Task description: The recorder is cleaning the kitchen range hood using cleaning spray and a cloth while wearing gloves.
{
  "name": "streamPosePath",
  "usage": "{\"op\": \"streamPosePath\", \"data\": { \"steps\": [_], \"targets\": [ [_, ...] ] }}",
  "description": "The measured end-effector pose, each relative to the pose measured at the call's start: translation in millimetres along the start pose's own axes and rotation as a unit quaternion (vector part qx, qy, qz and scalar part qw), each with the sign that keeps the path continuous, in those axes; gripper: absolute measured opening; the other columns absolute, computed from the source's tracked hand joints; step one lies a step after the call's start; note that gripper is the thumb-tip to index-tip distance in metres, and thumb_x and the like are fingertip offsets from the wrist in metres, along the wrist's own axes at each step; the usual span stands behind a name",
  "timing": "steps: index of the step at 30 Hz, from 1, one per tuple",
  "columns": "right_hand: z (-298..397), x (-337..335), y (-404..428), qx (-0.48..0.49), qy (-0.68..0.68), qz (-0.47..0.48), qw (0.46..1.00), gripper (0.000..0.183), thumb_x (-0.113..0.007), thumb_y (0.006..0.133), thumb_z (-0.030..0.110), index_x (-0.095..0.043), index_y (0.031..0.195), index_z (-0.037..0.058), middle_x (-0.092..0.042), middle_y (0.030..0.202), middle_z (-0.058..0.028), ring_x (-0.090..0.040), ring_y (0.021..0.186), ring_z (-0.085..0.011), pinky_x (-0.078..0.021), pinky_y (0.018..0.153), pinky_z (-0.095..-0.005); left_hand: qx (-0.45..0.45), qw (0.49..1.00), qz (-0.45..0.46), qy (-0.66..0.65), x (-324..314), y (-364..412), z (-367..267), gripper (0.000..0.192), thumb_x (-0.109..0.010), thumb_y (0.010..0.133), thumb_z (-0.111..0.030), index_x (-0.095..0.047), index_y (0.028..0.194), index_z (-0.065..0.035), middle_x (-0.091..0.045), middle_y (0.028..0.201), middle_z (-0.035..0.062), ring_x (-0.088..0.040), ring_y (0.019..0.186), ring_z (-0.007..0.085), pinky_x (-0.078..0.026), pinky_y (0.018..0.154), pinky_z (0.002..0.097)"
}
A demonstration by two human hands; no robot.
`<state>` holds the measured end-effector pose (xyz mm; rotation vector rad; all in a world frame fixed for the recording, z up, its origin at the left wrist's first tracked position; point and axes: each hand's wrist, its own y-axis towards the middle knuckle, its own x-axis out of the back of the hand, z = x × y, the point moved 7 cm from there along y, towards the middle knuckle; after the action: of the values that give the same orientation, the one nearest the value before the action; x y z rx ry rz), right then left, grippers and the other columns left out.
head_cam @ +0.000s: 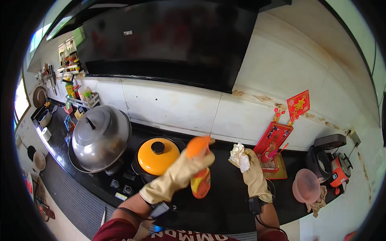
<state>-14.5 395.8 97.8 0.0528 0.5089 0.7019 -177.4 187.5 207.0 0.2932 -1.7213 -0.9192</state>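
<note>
My left hand (194,159), in a cream rubber glove, grips an orange spray bottle (200,183) by its neck, just right of a yellow-lidded pot (158,156). The bottle's orange head rises above the glove and looks slightly blurred. My right hand (248,162), gloved the same way, holds a crumpled white wad (240,157) that looks like paper or cloth. It is above the black countertop (229,192), beside a red shrine stand (273,140). The glove hides part of the wad.
A wok with a large domed metal lid (101,138) sits on the left burner. Above hangs a black range hood (169,39). To the right are a pink plastic bowl (306,186), a brown rag (318,201), an open dark rice cooker (322,162) and a red cooker (339,173).
</note>
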Motion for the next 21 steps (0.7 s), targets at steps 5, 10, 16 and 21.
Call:
{"op": "streamPosePath", "data": {
  "steps": [5, 10, 16, 21],
  "targets": [
    [31.2, -36.8, 3.1, -0.004, -0.038, 0.068, 0.997, 0.022, -0.053, 0.107, 0.011, -0.056, 0.125, -0.0017, -0.063, 0.136, -0.0228, -0.070, 0.113, -0.0352, -0.0605, 0.096, -0.0498, 0.154, 0.951, -0.107, -0.245, 92.8, 67.8, 42.3, 0.040, -0.063, 0.096, -0.017, -0.059, 0.130, 0.0015, -0.060, 0.114, 0.0097, -0.059, 0.102, 0.0163, -0.052, 0.089, 0.0343],
    [39.6, -42.7, -14.4, 0.020, -0.033, 0.112, 0.993, 0.018, -0.053, 0.105, 0.007, -0.056, 0.121, -0.0020, -0.061, 0.138, -0.0266, -0.071, 0.110, -0.0359, -0.0608, 0.093, -0.0486, 0.209, 0.861, -0.262, -0.382, 157.8, 141.3, 99.0, 0.031, -0.070, 0.088, -0.023, -0.067, 0.114, -0.0053, -0.063, 0.097, 0.0025, -0.058, 0.091, 0.0121, -0.049, 0.077, 0.0328],
    [40.7, -52.8, -49.5, 0.007, -0.044, 0.099, 0.994, 0.017, -0.053, 0.104, 0.004, -0.056, 0.119, -0.0043, -0.061, 0.136, -0.0292, -0.071, 0.109, -0.0357, -0.0609, 0.093, -0.0489, 0.167, 0.889, -0.300, -0.302, 208.2, 191.6, 118.6, 0.029, -0.071, 0.088, -0.023, -0.068, 0.111, -0.0051, -0.063, 0.094, 0.0019, -0.059, 0.088, 0.0123, -0.047, 0.077, 0.0318],
    [45.6, -44.0, -77.8, 0.008, -0.019, 0.039, 0.999, 0.016, -0.054, 0.103, 0.001, -0.058, 0.117, -0.0045, -0.062, 0.135, -0.0293, -0.071, 0.108, -0.0353, -0.0613, 0.092, -0.0486, 0.162, 0.893, -0.283, -0.310, 199.5, 217.7, 124.6, 0.030, -0.071, 0.088, -0.022, -0.068, 0.112, -0.0035, -0.065, 0.098, 0.0039, -0.061, 0.091, 0.0138, -0.048, 0.081, 0.0322]
  ]
}}
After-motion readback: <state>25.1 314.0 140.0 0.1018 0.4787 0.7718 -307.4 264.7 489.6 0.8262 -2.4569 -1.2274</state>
